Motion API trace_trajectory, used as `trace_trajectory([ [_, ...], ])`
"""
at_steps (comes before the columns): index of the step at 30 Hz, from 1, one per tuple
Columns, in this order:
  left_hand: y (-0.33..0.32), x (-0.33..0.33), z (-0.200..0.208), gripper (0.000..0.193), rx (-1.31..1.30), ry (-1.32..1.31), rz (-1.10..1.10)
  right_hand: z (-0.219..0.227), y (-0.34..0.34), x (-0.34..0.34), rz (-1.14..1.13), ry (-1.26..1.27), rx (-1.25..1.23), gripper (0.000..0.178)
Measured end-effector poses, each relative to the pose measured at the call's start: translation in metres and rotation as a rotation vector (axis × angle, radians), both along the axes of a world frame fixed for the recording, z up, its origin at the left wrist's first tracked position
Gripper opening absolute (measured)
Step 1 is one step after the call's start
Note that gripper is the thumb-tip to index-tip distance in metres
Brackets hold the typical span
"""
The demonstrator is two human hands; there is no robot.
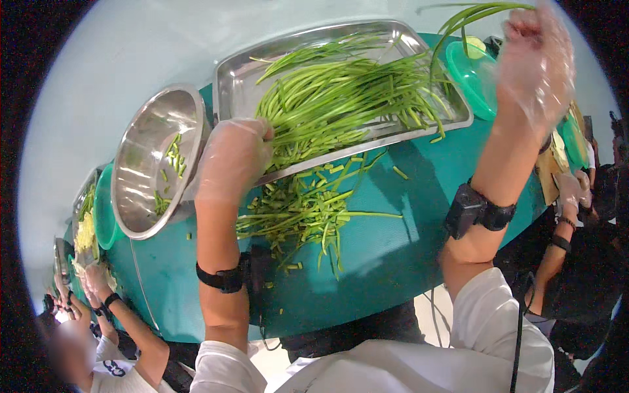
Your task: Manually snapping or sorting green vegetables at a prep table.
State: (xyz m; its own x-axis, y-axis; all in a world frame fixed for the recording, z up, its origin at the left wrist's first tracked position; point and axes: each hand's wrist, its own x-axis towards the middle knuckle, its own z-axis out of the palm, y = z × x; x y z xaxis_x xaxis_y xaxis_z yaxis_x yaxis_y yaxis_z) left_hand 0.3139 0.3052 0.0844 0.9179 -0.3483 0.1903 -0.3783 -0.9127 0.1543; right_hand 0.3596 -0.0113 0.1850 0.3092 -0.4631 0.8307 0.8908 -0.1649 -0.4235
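A bunch of long garlic chives (347, 92) lies in a shallow steel tray (229, 88). My left hand (234, 157), in a clear plastic glove, is closed around the left end of the bunch at the tray's near left corner. My right hand (537, 69), also gloved, is raised beyond the tray's right end. Its fingers are closed on a few long chive leaves (481, 12) that droop to the left. Below the tray, a heap of cut chive pieces (301, 216) is spread on the green table (373, 262).
Left of the tray stands a steel bowl (134, 160) with a few cut pieces inside. Green plastic bowls (108, 209) sit at the left and at the far right (473, 78). Other people work at both sides, one with gloved hands (569, 190) at the right.
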Motion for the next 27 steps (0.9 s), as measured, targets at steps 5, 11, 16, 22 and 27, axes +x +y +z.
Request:
trace_trajectory([
  [5,-0.011,-0.013,0.017,0.023,0.045,-0.119,-0.042,0.012,-0.036,-0.004,0.531,0.065,0.248,0.022],
  [11,-0.025,-0.036,0.069,0.021,-0.488,-0.443,0.047,0.016,0.056,-0.032,0.06,0.018,0.029,0.021],
  [16,-0.031,-0.051,0.08,0.02,-0.842,-0.443,0.065,0.009,0.043,-0.044,0.605,0.15,0.016,0.017],
  [22,-0.039,-0.059,0.085,0.044,-0.82,-0.448,-0.134,-0.001,0.066,-0.054,0.817,0.281,-0.295,0.024],
  [27,-0.04,-0.07,0.086,0.048,-0.884,-0.351,-0.195,0.0,0.095,-0.078,0.842,0.415,-0.339,0.016],
])
